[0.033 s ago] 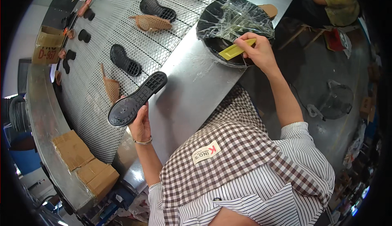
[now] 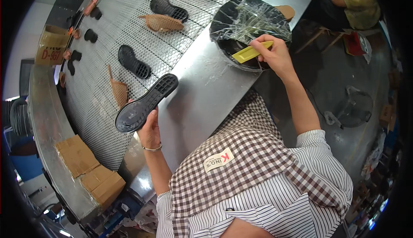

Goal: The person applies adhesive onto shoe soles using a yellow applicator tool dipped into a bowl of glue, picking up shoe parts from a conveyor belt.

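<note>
My left hand (image 2: 149, 132) is closed on the edge of a black shoe sole (image 2: 137, 109). The sole's hollow, ribbed inner side faces up, with the gridded heel pointing away to the right; its toe half looks glossy. Over a round black tub (image 2: 218, 21), my right hand (image 2: 275, 56) pinches a flat yellow-green tool handle (image 2: 248, 54); whatever working end the tool has is hidden. Crumpled clear plastic film (image 2: 254, 21) covers much of the tub. Its near side is uncovered and dark inside, right below the tool.
Left of the metal ledge (image 2: 200, 72) lies a mesh conveyor belt (image 2: 99, 81). It carries black soles (image 2: 133, 61) and tan woven uppers (image 2: 161, 23). Flattened cardboard (image 2: 77, 156) rests at the lower left. Beyond the tub sits another person (image 2: 359, 3); a tan insole-shaped piece (image 2: 285, 12) lies by the tub.
</note>
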